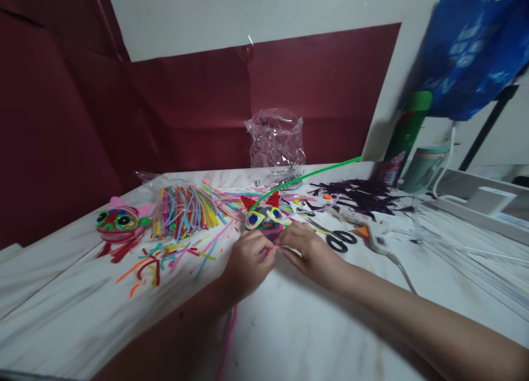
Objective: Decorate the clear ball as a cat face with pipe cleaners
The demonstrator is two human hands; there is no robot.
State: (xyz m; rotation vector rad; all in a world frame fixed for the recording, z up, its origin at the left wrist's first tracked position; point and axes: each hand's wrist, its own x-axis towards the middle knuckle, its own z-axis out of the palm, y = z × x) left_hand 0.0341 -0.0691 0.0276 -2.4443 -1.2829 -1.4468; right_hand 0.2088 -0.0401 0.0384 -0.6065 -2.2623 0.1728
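Note:
My left hand (248, 259) and my right hand (308, 248) meet just in front of a small pipe-cleaner animal head (264, 215) with red ears and yellow-rimmed blue eyes. Both hands are closed in a pinch on a pink pipe cleaner (270, 248) that runs between them at the base of the figure; more of it trails down under my left wrist. A long green pipe cleaner (314, 174) sticks out of the figure up to the right.
A finished red and pink pipe-cleaner figure (119, 224) sits at the left. A bag of coloured pipe cleaners (182, 210) and loose cut bits lie behind. Black scissors (342, 240), a glue gun (378, 235), purple scraps (359, 196), a clear plastic bag (276, 144) and bottles stand right.

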